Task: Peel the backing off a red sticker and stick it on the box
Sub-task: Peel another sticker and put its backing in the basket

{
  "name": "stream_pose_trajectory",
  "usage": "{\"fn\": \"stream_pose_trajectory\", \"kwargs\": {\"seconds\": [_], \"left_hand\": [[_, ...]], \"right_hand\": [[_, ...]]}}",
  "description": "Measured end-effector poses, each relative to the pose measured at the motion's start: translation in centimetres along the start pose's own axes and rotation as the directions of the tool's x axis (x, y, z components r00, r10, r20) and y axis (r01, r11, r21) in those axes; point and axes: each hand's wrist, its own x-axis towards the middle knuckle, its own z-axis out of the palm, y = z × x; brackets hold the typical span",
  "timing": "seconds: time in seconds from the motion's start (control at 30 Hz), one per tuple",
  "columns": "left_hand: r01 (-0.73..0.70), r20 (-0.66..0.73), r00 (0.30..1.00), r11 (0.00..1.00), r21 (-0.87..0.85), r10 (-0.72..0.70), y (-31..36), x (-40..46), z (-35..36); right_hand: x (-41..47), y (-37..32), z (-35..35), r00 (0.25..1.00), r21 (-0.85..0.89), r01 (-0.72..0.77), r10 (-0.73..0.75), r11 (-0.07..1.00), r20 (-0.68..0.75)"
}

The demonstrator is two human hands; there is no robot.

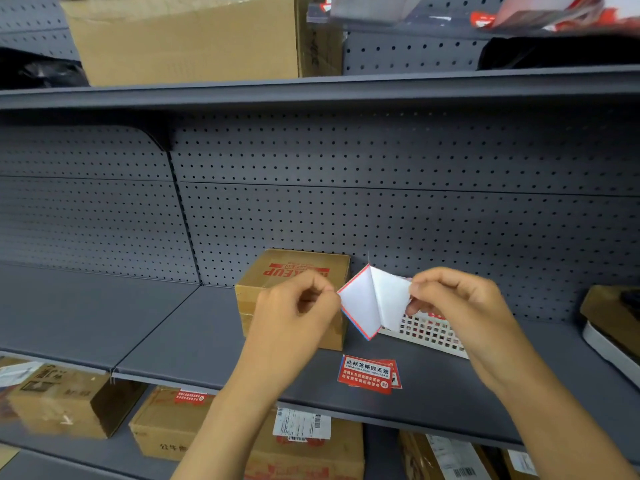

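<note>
Both hands hold one sticker in the air above the grey shelf. My left hand pinches a corner of the red sticker, whose white underside with a red and blue edge faces me. My right hand pinches the white backing, which is partly pulled away and forms a V with the sticker. A small brown cardboard box with red print on top stands on the shelf just behind my left hand.
A small stack of red stickers lies on the shelf near its front edge. A white perforated basket sits under my right hand. Pegboard backs the shelf. Cardboard boxes fill the shelf below, and a large one stands above.
</note>
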Motion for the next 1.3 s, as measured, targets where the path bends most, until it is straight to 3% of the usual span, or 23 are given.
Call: {"fn": "stream_pose_trajectory", "kwargs": {"seconds": [0.2, 0.57, 0.73, 1.03, 1.17, 1.3], "left_hand": [[0.164, 0.000, 0.986, 0.979, -0.124, -0.166, -1.4, 1.9, 2.3], [0.339, -0.025, 0.935, 0.915, -0.220, -0.353, -3.2, 6.6, 8.0], [0.354, 0.007, 0.932, 0.905, -0.236, -0.362, -3.9, 8.6, 12.1], [0.350, 0.151, 0.929, 0.935, -0.064, -0.337, -3.9, 11.6, 20.8], [0.360, 0.202, 0.924, 0.917, -0.174, -0.324, -3.4, 11.0, 22.3], [0.196, 0.241, 0.962, 0.938, -0.285, -0.128, -1.8, 9.4, 21.0]], "right_hand": [[0.5, 0.8, -2.9, 0.990, 0.050, -0.074, 0.079, 0.996, -0.118], [2.2, 3.2, -9.4, 0.946, 0.064, -0.090, 0.105, 0.994, -0.307], [2.8, 4.0, -11.9, 0.912, 0.111, -0.082, 0.119, 0.990, -0.393], [4.3, 5.8, -14.5, 0.889, 0.100, -0.120, 0.152, 0.988, -0.432], [4.9, 6.7, -14.4, 0.885, 0.092, -0.181, 0.203, 0.979, -0.419], [5.4, 7.4, -13.1, 0.896, 0.027, -0.196, 0.190, 0.980, -0.401]]}}
